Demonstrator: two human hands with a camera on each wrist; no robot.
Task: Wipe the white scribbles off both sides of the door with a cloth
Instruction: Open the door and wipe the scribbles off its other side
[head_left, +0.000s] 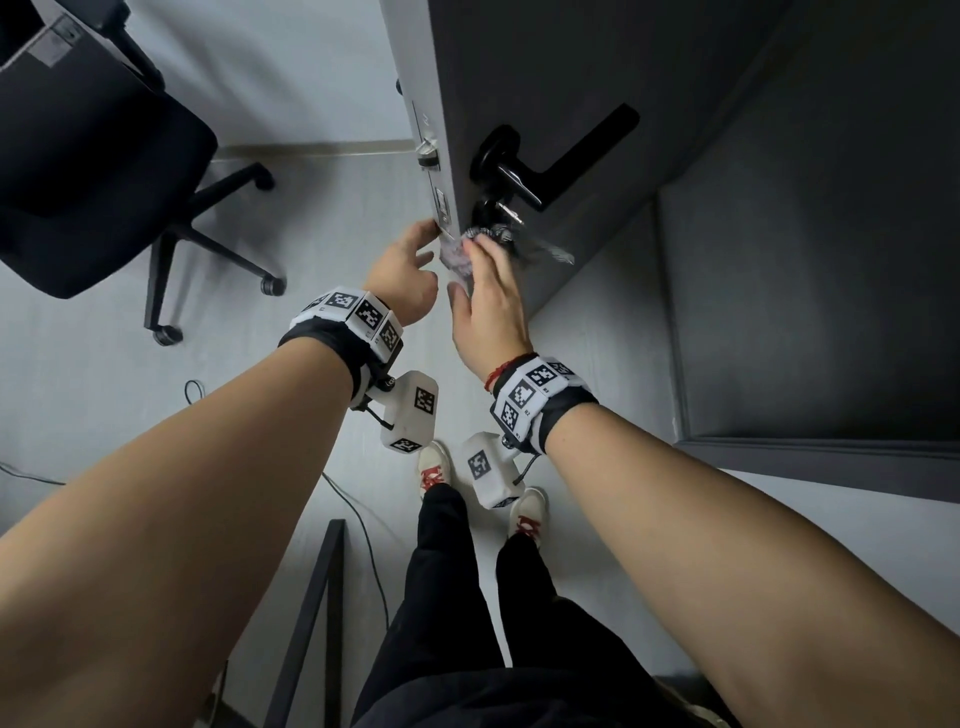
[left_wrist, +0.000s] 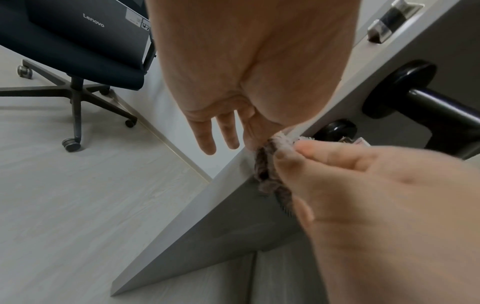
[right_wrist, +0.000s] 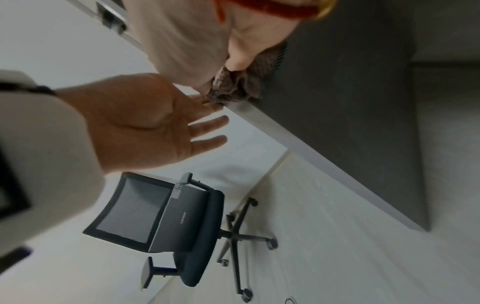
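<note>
The dark grey door (head_left: 545, 78) stands open with its pale edge outward, a crumpled brownish cloth (left_wrist: 270, 164) bunched against that edge below the handle

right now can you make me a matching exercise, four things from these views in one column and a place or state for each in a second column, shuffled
Things:
1. mottled brown-grey cloth
2. left hand
3. black lever door handle
4. dark box printed Lenovo

Places or states:
A. lying on the black office chair
B. fingers straight, at the pale door edge
C. mounted on the dark grey door face, above the keys
D. pinched in the right hand against the door

Pairs: 1-D, 2-B, 3-C, 4-A
</note>
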